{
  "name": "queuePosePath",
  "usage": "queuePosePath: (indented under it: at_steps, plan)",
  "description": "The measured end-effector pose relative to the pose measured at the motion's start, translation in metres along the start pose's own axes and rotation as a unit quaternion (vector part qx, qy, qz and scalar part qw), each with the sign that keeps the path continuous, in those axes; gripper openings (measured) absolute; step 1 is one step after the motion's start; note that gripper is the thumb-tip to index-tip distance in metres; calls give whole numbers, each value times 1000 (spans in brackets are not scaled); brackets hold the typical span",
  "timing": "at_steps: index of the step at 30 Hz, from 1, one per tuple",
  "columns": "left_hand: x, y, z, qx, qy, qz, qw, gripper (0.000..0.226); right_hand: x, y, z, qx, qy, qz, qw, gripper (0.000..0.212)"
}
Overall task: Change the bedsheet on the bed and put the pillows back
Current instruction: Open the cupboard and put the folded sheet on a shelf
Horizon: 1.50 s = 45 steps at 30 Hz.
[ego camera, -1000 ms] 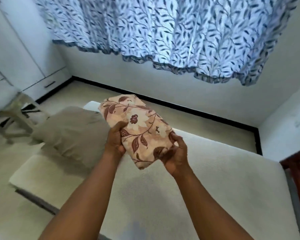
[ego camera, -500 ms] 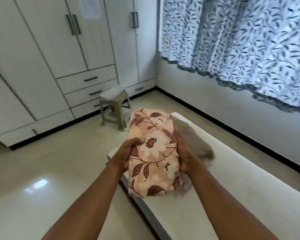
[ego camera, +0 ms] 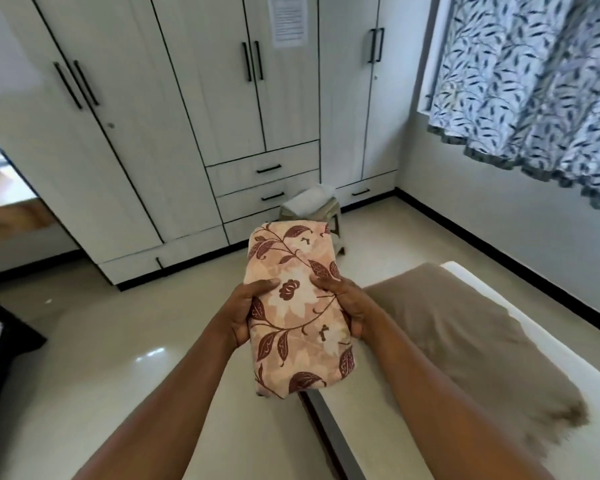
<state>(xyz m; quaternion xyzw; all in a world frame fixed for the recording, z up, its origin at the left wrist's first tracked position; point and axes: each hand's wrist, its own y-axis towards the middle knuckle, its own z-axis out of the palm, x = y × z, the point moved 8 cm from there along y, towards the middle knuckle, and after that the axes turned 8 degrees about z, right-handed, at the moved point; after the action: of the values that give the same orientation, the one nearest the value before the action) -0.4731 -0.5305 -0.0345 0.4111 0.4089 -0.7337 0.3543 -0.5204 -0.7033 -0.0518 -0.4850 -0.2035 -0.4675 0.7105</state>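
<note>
Gripping a folded floral bedsheet (ego camera: pixel 297 306) from both sides: pinched on its left flank by the left hand (ego camera: pixel 239 315), thumb laid across the top, and on its right flank by the right hand (ego camera: pixel 352 306), fingers wrapped round the edge. Hands parted only by the width of the bundle. Carried in the air, out over the glossy floor (ego camera: pixel 118 341) just off the corner of the bare white mattress (ego camera: pixel 568 362), resting on nothing.

Reads as the fetch-and-unfold step: fresh sheet in hand, not yet opened, nothing spread. Lying across the mattress to the right, some brown bedding (ego camera: pixel 465 334), too blurred to call pillow or blanket. Further off, a small stool (ego camera: pixel 333 220) with something white folded on top, just in front of the white wardrobe (ego camera: pixel 222 98).

Now the risks, as a judgement only. Could spill open and drop to the floor if gripped by one layer alone, with loose folds and no support beneath. Could bunch or drag if flung over that brown bedding without clearing it first. Could land skewed, starting from a corner and not square to the mattress. Worth a firm hold on both sides, finding the free edge, and shaking out over the bed, not the floor.
</note>
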Motion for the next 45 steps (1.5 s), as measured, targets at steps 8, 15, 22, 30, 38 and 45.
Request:
queuePosePath:
  at_steps: [8,15,22,30,38,45]
  plan:
    - [-113,126,-71,-55,-6,43,998,43,108,131,76,26,-41,16,999,40]
    - [-194,235,-119,-44,-84,92,991,50,192,245,116,32,-65,-21,997,40]
    - [-253,361,-173,26,-146,70,986,68,253,366,133,6,-35,-52,998,50]
    - [-287,493,-133,102,-57,9,993,57,326,438,96,-67,-11,-65,996,54]
    - [-279,631,-21,182,-19,-34,982,54,412,477,-27,-150,26,-96,984,46]
    - [-309,772,133,234,8,-10,972,51,537,515,-165,-186,55,-142,971,54]
